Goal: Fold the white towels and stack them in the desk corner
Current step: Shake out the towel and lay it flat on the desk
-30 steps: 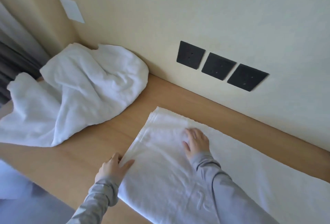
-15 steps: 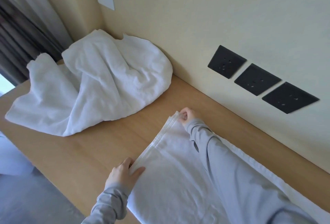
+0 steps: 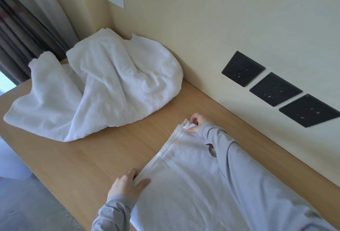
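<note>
Hands pinch flat towel (image 3: 184, 184) edge on desk (image 3: 92, 160): left hand (image 3: 127, 184) near corner, right hand (image 3: 196, 123) far corner; towel's lower part cut off.

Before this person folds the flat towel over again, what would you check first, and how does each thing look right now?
1. Right hand pinching the far corner of the flat towel: ok, fingers closed on the layered edge.
2. Left hand on the near corner: ok, thumb on top, fingers at the edge.
3. Layers lined up along the short edge: ok, though the far corner fans out slightly.
4. Towel lying smooth: mostly ok, but the sleeve hides part.
5. Bare desk to fold onto: ok.
6. Desk corner ready for stacking: not ok, the crumpled towel fills it.
</note>
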